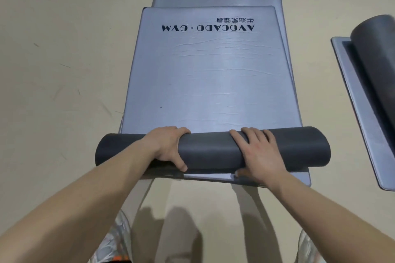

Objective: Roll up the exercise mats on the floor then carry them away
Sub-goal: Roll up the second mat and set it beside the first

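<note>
Two hands: gripping the dark roll (211, 149) of the grey mat (209, 74)
Left hand (168, 145): wrapping the roll's left part
Right hand (256, 151): pressing spread fingers on the roll's right part

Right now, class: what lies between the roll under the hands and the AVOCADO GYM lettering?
In the head view, only flat, creased silver mat surface lies between the dark roll and the lettering; nothing sits on it.
</note>
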